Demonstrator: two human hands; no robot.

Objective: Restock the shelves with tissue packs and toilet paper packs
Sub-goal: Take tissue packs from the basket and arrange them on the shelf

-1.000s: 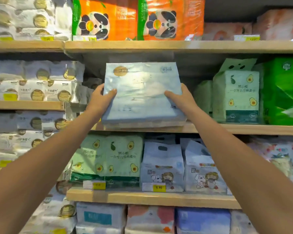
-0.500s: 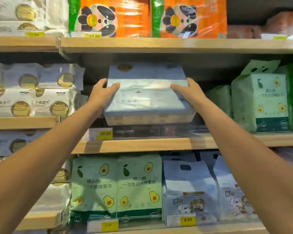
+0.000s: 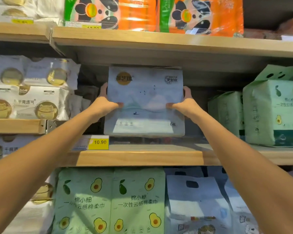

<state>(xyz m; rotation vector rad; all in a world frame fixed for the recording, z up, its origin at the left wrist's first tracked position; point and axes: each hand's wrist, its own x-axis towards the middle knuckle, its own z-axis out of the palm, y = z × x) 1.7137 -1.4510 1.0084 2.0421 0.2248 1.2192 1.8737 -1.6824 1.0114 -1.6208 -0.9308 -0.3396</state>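
A pale blue tissue pack with a gold round logo stands upright, its front face toward me, in the gap on the middle wooden shelf. My left hand grips its left edge, thumb on the front. On the right edge sits my right hand, also with its thumb across the front. The pack's bottom edge is at or just above the shelf board; I cannot tell if it touches.
Green avocado-print packs stand to the right on the same shelf, white packs with gold logos to the left. Orange panda packs fill the shelf above. A yellow 10.90 price tag hangs on the shelf edge. More packs sit below.
The pack has been tipped from lying flat to standing upright and pushed deeper into the shelf gap. Both hands shifted from its top to its side edges. The camera moved closer.
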